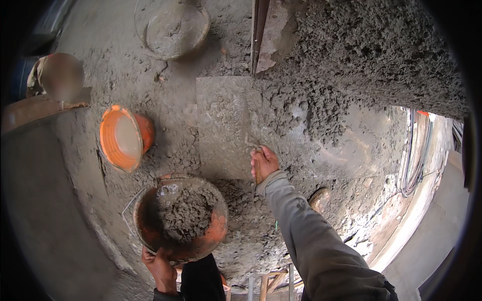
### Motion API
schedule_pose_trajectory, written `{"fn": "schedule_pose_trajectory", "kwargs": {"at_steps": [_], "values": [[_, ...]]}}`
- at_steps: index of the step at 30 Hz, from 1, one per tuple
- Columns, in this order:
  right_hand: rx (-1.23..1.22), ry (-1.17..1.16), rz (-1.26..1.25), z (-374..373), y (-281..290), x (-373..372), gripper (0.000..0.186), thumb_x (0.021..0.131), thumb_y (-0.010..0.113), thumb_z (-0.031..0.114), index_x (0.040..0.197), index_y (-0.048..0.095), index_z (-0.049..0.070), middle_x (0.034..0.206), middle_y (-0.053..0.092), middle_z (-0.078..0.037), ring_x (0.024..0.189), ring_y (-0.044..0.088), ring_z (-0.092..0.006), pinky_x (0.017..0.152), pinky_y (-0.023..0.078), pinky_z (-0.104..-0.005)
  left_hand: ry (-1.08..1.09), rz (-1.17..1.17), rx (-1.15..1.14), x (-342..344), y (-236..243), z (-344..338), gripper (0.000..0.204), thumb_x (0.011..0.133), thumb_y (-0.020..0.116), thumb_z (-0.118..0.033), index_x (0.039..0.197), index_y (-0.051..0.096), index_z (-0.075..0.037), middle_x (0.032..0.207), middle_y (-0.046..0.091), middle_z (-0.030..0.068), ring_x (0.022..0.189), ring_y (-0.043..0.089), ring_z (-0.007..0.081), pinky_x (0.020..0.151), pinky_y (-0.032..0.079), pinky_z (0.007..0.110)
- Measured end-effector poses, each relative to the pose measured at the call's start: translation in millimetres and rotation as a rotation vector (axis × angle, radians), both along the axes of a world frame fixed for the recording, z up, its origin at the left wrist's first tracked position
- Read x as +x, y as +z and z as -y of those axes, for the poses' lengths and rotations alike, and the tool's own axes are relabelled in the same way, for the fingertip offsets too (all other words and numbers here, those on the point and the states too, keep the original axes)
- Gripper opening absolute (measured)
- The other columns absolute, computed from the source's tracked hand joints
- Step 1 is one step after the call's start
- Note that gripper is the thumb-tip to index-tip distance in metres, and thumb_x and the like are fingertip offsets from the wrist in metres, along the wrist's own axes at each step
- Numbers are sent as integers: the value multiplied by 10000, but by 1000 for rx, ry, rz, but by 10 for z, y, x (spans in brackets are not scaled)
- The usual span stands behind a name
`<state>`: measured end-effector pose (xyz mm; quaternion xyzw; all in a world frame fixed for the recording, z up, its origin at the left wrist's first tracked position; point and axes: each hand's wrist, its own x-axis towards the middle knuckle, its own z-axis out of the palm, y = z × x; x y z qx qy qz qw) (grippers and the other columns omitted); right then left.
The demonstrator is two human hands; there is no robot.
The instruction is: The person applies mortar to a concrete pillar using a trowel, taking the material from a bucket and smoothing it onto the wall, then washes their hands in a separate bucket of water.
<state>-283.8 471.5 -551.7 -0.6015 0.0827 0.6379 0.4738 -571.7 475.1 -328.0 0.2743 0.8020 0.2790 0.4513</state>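
My left hand (160,268) grips the near rim of an orange bucket (219,226). Grey wet mortar (186,215) lies inside it, and its wire handle hangs on the left side. My right hand (264,161), at the end of an outstretched grey sleeve, is closed around the wooden handle of a trowel (257,173). The trowel's bent metal neck points away from me; its blade blends with the grey mortar, so its outline is hard to make out. Beneath it is a flat, mortar-smeared board or sheet (221,110).
A smaller orange bucket (113,135) with greyish liquid stands at the left. Farther off is a mortar-coated tub (201,30). A large mortar heap (371,55) fills the far right beside an upright board (266,35). Cables (419,155) run along the right; another person (37,78) is at far left.
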Motion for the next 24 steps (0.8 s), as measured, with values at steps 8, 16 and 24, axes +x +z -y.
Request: {"fn": "schedule_pose_trajectory", "kwargs": {"at_steps": [8,16,24], "values": [[202,341,345,-13,8,-429,167,848,538,165,913,514,13,611,502,-41,455,480,-133,400,400,-298,172,0,16,0,-9,-21,365,626,474,130,967,508,5,867,589,75,727,573,162,646,476,267],[-113,-19,236,267,-3,707,90,864,514,164,858,500,75,569,439,0,411,405,-98,351,354,-282,151,85,-37,324,-35,-106,328,633,461,128,929,498,-8,835,583,65,700,573,156,621,478,262],[211,1075,654,966,51,768,209,841,534,222,918,508,29,627,540,-101,484,535,-219,454,466,-364,48,91,-82,605,-177,35,279,649,474,129,889,498,-11,806,579,52,664,556,131,587,457,239]]}}
